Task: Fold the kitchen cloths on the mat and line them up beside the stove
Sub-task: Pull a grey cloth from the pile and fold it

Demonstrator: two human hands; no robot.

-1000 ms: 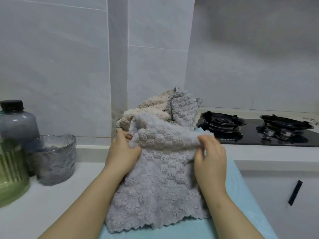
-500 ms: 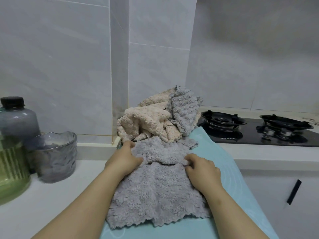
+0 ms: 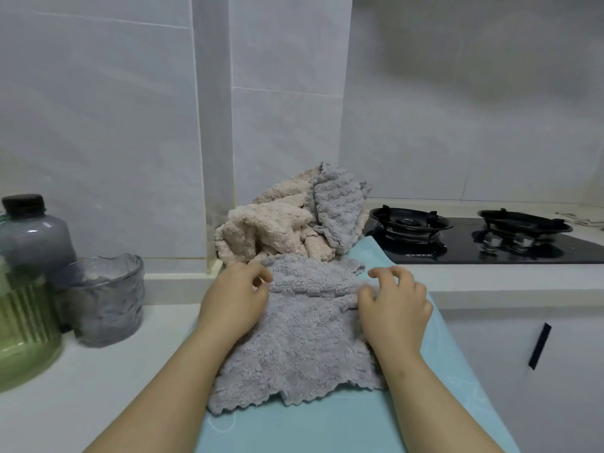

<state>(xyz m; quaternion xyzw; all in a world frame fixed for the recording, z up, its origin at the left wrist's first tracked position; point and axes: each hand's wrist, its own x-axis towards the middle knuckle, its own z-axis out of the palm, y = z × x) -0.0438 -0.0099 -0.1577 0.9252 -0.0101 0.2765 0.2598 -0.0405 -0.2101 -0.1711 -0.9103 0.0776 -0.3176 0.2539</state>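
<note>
Nearest the body, below both wrists, a pale blue mat (image 3: pixel 327 426) is spread over the white worktop (image 3: pixel 81 387). On it a grey fleece cloth (image 3: pixel 300 348) is laid flat, its scalloped near edge short of the mat's front.

The cloth runs away from the body and ends between the two hands, where its far edge is turned over into a rumpled band lying crosswise, from hand to hand. The left hand (image 3: pixel 233 299) is set at the band's left end and the right hand (image 3: pixel 397 308) at its right end, so each is equally close to its own corner. Both hands are rested on the cloth with fingers loosely curled and partly lifted. No fabric is seen pinched in either.

The fold is judged to be only begun. The next move is likely to depend on the band being drawn toward the body, square to the cloth's length.

Just beyond the fingertips an unfolded heap is piled: a beige cloth (image 3: pixel 261 233) with a second grey cloth (image 3: pixel 336 214) draped on its right side.

Beyond and to the right of the right hand the black gas stove (image 3: pixel 457 243) is set, so that hand is the nearer to it. Well to the left of the left hand a glass tumbler (image 3: pixel 104 299) is stood.
</note>
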